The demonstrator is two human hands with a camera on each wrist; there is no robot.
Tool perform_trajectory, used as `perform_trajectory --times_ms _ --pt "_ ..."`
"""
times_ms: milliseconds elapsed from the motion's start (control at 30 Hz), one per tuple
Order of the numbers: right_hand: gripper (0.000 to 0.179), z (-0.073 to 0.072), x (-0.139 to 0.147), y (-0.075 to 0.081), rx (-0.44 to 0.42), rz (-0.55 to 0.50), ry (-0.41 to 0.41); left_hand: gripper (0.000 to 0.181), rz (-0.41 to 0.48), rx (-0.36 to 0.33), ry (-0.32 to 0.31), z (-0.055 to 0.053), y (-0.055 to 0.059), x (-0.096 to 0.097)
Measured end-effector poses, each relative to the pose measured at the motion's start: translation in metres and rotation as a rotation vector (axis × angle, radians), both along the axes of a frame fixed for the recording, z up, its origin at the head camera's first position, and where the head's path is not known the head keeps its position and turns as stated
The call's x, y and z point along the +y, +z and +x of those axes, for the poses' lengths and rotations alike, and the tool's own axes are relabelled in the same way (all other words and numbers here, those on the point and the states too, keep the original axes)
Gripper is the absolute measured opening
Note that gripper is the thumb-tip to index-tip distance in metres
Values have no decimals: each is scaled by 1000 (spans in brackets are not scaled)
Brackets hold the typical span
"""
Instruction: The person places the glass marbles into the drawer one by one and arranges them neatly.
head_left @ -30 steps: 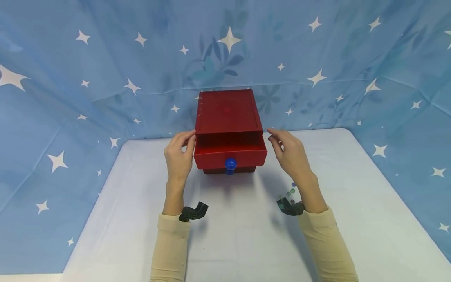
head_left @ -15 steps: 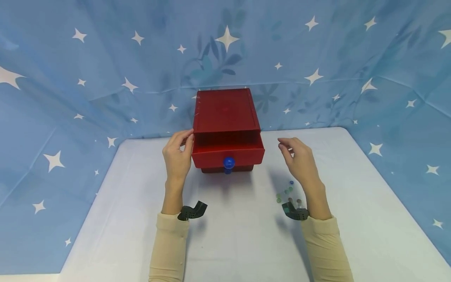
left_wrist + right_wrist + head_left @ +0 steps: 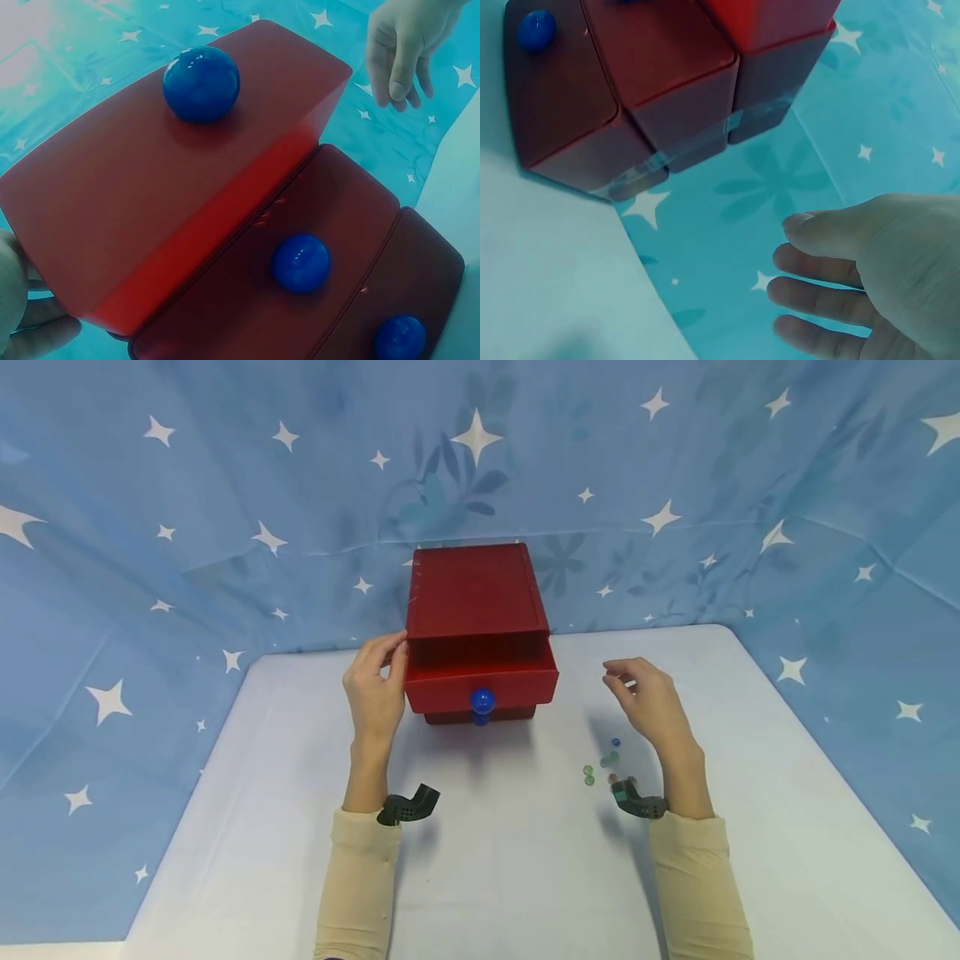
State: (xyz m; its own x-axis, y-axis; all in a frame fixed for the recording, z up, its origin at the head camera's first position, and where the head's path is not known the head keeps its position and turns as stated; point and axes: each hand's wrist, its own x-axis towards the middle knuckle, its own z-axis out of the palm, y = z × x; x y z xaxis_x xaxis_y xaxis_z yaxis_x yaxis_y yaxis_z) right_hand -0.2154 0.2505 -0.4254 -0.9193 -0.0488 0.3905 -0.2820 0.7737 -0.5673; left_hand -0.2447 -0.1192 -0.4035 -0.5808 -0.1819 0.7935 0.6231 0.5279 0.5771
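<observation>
A red chest of drawers (image 3: 477, 589) stands at the back of the table, with three stacked drawers showing in the left wrist view. Its top drawer (image 3: 442, 693) is pulled out and carries a round blue knob (image 3: 202, 84). My left hand (image 3: 375, 693) rests its fingertips against the chest's left side, near the upper front corner. In the left wrist view, its fingers (image 3: 45, 330) lie beside the pulled-out drawer. To the right of the chest, my right hand (image 3: 648, 702) hangs apart from it, fingers loosely bent, holding nothing.
Several small glass marbles, among them a blue one (image 3: 617, 742) and a green one (image 3: 588, 770), lie on the white table (image 3: 480, 877) beside my right forearm. A blue star-patterned cloth (image 3: 300, 485) hangs behind. Each wrist wears a dark camera mount (image 3: 408, 804).
My right hand has moved away from the chest's right side, rightward and slightly nearer. The left hand stays at the chest, and the drawer keeps its position. The head view has shifted slightly.
</observation>
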Motion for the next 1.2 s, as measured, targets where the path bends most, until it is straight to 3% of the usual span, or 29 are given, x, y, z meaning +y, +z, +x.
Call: perform_trajectory --times_ms 267,800,1200 --pt "29 -6 8 -3 -98 13 18 19 6 7 4 -1 1 -3" --pt "35 -6 35 -4 -393 48 58 20 13 10 5 -3 3 -4" --pt "28 -1 45 -18 -506 46 109 19 11 2 -5 -1 2 0"
